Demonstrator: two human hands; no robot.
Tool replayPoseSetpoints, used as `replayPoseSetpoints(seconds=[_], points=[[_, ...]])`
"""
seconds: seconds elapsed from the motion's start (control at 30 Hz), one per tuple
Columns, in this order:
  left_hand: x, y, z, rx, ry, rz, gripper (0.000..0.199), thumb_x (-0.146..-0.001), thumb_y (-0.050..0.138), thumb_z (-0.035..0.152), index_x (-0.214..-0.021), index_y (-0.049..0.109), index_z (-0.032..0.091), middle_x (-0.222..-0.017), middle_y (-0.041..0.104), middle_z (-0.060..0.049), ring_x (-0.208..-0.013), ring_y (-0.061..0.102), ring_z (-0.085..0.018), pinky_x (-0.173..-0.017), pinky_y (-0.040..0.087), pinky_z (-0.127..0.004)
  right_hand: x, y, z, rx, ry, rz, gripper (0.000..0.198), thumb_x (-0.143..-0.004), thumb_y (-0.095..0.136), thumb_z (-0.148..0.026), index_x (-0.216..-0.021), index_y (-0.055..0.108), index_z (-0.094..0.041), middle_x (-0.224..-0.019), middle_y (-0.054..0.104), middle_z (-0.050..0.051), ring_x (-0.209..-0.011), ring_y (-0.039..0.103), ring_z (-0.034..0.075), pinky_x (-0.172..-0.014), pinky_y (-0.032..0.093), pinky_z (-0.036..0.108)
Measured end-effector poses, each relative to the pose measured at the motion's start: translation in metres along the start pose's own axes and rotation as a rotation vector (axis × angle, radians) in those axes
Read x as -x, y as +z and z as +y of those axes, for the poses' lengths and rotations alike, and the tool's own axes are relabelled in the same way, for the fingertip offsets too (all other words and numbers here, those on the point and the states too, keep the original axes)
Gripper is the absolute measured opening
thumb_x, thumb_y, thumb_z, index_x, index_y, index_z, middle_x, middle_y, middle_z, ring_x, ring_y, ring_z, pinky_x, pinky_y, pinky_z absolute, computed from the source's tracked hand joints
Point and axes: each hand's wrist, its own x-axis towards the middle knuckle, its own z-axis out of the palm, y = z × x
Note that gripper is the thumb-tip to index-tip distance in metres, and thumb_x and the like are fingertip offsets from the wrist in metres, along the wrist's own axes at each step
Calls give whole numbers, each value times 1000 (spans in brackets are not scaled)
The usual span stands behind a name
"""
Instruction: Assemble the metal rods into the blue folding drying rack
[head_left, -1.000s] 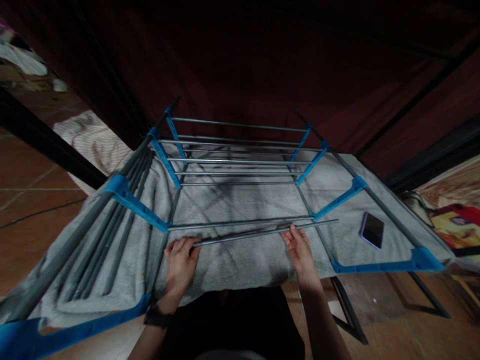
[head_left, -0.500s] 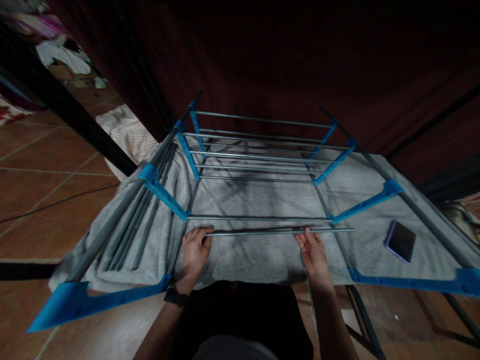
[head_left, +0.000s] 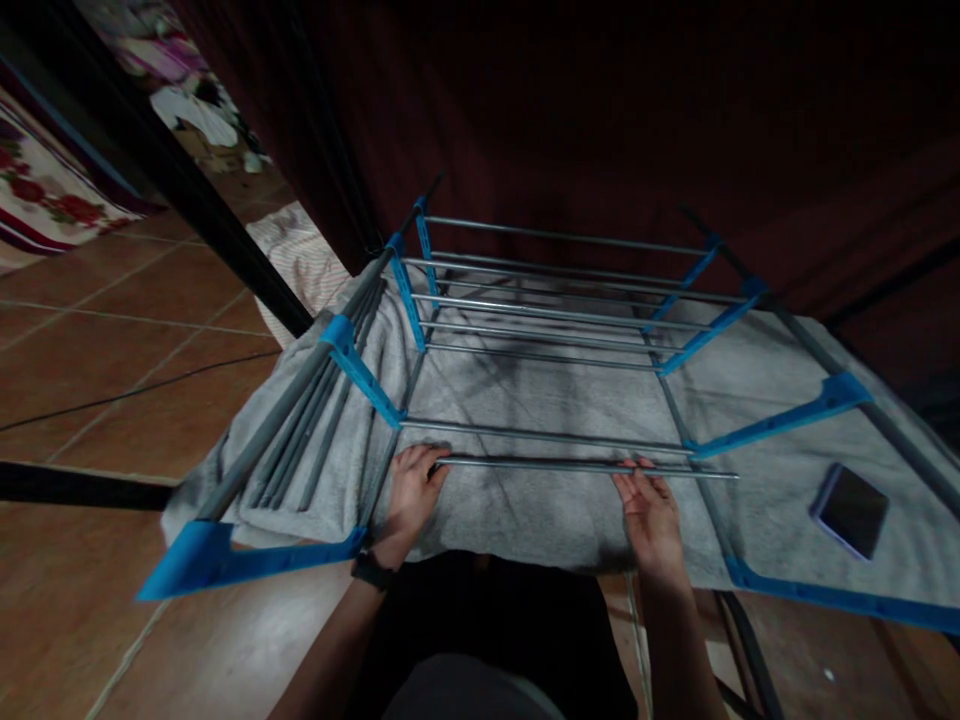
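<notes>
Head view: I see the slim grey metal rod (head_left: 525,464), aslant a second ago, now running nearly parallel to the fixed grey metal crossbar (head_left: 525,434), just nearer the wearer; the two thus align better. Left hand (head_left: 412,490) pinches its left end, right hand (head_left: 651,508) its right portion, how firmly being unclear in this dimness.
</notes>
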Motion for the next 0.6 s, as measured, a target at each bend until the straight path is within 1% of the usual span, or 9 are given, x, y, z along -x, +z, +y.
replayPoseSetpoints(seconds=[0.1,0.17,0.23,0.3,0.47,0.6], points=[[1,0,0,14,5,0,18,-94,72,31,-109,79,25,-110,79,-8,-111,69,-31,-101,51,-48,1,2,-2,-42,5,13,26,-74,91,-21,-95,76,-25,-98,81,-2,-96,77,16,-110,56,42],[1,0,1,19,7,9,17,-94,72,31,-108,79,25,-110,79,-8,-111,69,-30,-102,50,-47,1,2,-2,-72,5,38,20,-77,90,-24,-88,74,-24,-96,81,-1,-95,78,16,-109,57,42],[2,-1,3,17,4,19,15,-94,71,30,-105,79,25,-108,78,-8,-110,68,-30,-102,50,-46,1,3,-1,-88,-2,68,20,-79,90,-29,-82,71,-23,-92,81,0,-93,78,16,-107,58,41],[2,-2,6,9,-5,32,11,-93,70,28,-101,78,25,-105,78,-7,-109,68,-29,-101,50,-46,0,3,1,-89,-8,88,23,-78,91,-31,-80,70,-23,-90,81,1,-91,77,15,-105,59,38],[2,-5,9,-18,-49,51,10,-91,68,22,-98,74,25,-102,77,-7,-109,67,-29,-100,48,-45,-2,0,4,-114,-22,75,28,-72,95,-24,-75,67,-23,-89,80,-2,-92,77,13,-109,57,34],[2,-4,9,-36,-83,44,12,-90,67,19,-98,73,25,-99,77,-6,-109,67,-30,-102,46,-46,-5,-6,5,-111,-14,65,25,-74,92,-18,-74,68,-23,-89,78,-3,-93,76,12,-111,56,34]])
